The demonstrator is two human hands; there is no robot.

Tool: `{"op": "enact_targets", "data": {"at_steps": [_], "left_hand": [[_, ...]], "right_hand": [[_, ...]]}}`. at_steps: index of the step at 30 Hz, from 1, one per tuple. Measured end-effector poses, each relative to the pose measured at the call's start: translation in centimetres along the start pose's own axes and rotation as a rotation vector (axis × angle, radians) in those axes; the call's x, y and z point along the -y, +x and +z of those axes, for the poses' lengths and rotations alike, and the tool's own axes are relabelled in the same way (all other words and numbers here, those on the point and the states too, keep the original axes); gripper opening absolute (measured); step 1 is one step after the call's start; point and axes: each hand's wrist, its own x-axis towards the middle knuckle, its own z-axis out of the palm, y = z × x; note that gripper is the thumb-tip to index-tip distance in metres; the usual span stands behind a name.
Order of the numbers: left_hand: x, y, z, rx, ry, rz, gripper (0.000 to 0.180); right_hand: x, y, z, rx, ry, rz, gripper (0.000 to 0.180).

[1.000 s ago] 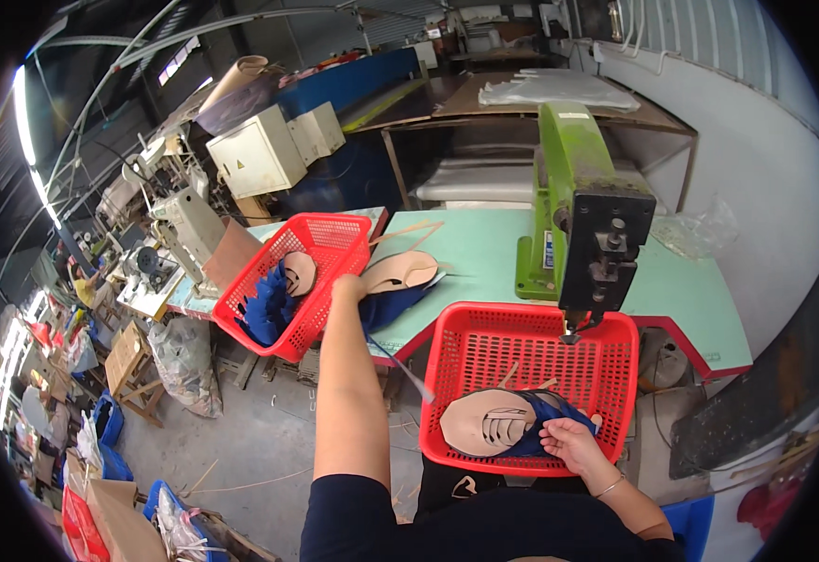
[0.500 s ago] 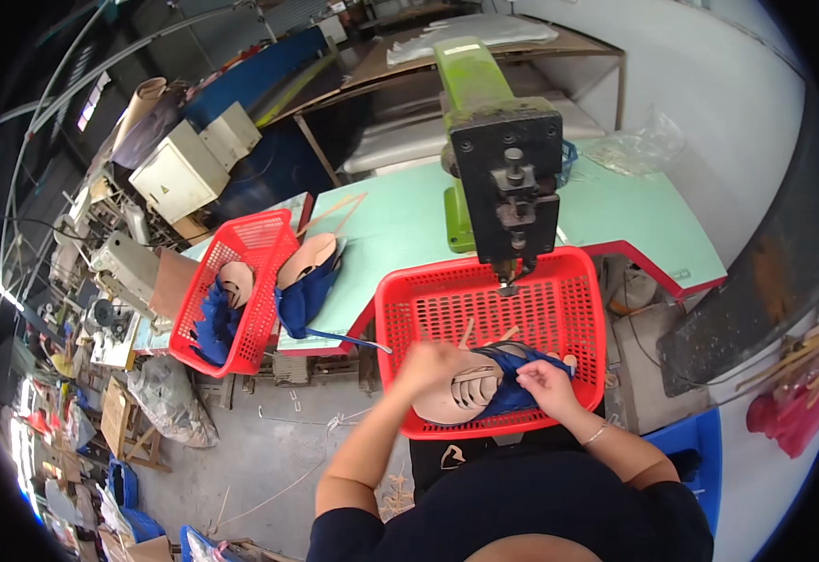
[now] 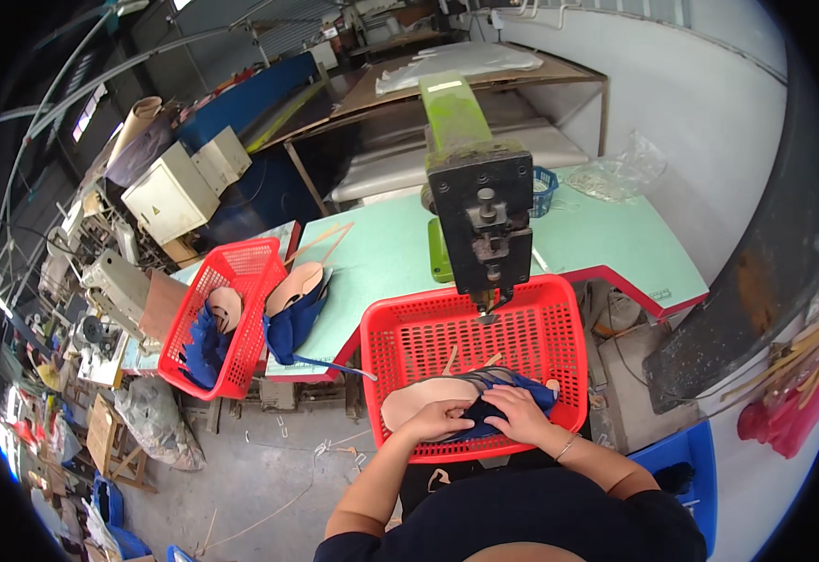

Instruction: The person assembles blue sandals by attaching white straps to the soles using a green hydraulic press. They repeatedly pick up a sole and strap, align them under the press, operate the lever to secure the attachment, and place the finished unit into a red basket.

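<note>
A bundle of dark blue shoe uppers (image 3: 540, 395) with a beige sole-shaped piece (image 3: 407, 401) lies along the near side of a red plastic basket (image 3: 568, 318). At the near edge of the bundle, my left hand (image 3: 437, 420) is closed, its fingertips pinching the blue material. My right hand (image 3: 519, 415) lies over the blue part with fingers outstretched, its thumb close to the left fingertips. Just what is under the right fingers is hidden. Above the basket hangs the black head (image 3: 479, 220) of a green machine (image 3: 454, 108).
A second red basket (image 3: 264, 262) holds more blue and beige pieces. Beside it, another blue-and-beige bundle (image 3: 302, 290) rests on the pale green tabletop (image 3: 381, 244). A blue basket (image 3: 542, 187) and a clear plastic bag (image 3: 615, 178) sit farther back. At right stands a blue bin (image 3: 700, 468).
My left hand has come down from above the beige piece to the bundle's near edge. My right hand has moved left over the blue uppers, and the hands are now close together.
</note>
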Motion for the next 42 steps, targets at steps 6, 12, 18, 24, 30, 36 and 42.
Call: {"op": "enact_targets", "data": {"at_steps": [6, 12, 18, 24, 30, 36, 42], "left_hand": [[-7.3, -5.2, 3.3, -0.252, 0.718, 0.701, 0.041], [-7.3, -4.7, 5.5, -0.494, 0.095, 0.458, 0.034], [-6.4, -3.3, 4.4, -0.559, -0.073, 0.353, 0.022], [-2.5, -1.6, 1.8, -0.716, 0.208, 0.209, 0.025], [-4.4, -2.1, 3.0, -0.861, 0.248, 0.233, 0.021], [-7.6, -3.0, 5.2, -0.872, 0.361, 0.538, 0.014], [-8.1, -2.3, 6.2, -0.826, -0.046, 0.625, 0.009]], "right_hand": [[-1.2, 1.7, -0.4, -0.044, 1.319, 0.474, 0.040], [0.7, 3.8, -1.9, -0.077, 1.547, 0.295, 0.037], [2.2, 4.0, -3.0, 0.152, 1.654, 0.445, 0.058], [1.3, 3.3, -0.8, 0.057, 1.717, 0.537, 0.036], [1.2, 3.0, -0.8, 0.058, 1.947, 0.621, 0.020], [1.9, 4.8, -2.7, 0.039, 1.549, 0.617, 0.011], [2.2, 4.9, -2.8, -0.015, 1.152, 0.496, 0.020]]}}
